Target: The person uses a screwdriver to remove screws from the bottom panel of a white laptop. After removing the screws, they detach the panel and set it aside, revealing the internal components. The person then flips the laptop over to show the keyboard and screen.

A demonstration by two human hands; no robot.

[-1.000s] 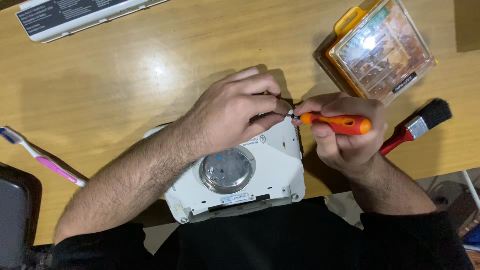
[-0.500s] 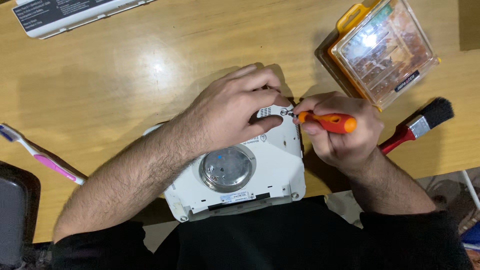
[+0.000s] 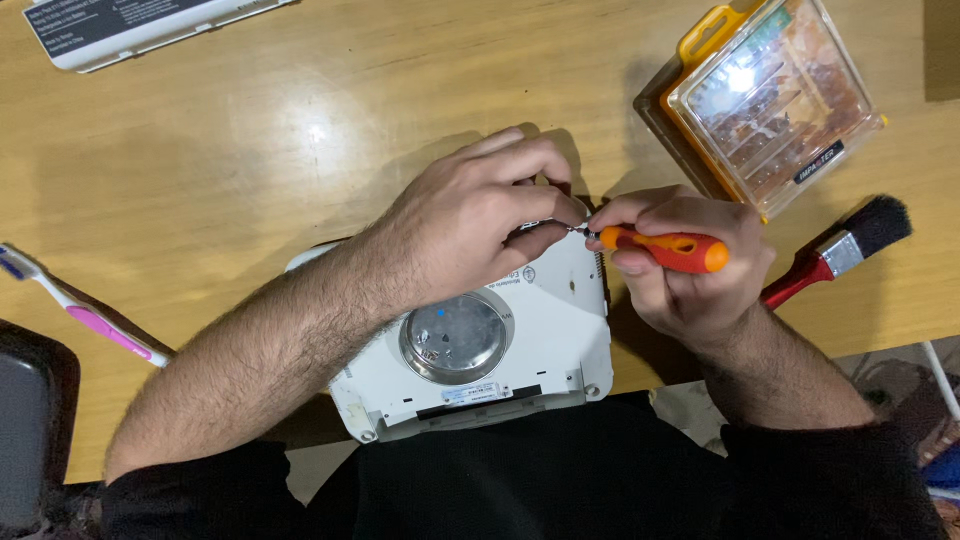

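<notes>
A white plastic device point(image 3: 545, 330) with a round metal disc point(image 3: 455, 338) in its middle lies at the near table edge, partly over my lap. My left hand point(image 3: 470, 215) rests on its far side, fingers curled down at the top right corner. My right hand point(image 3: 690, 275) grips an orange-handled screwdriver point(image 3: 665, 247) held sideways, its thin tip pointing left and meeting my left fingertips at that corner. What the tip touches is hidden by the fingers.
A clear-lidded orange case of small bits point(image 3: 765, 95) sits at the far right. A red-handled paintbrush point(image 3: 840, 250) lies beside my right hand. A pink and white toothbrush point(image 3: 85, 320) lies at left, a dark object point(image 3: 25, 430) at bottom left, a flat white pack point(image 3: 140, 25) at top left.
The screwdriver has shifted slightly within my right hand, its handle end moving a little left and back. Both hands stay at the device's corner.
</notes>
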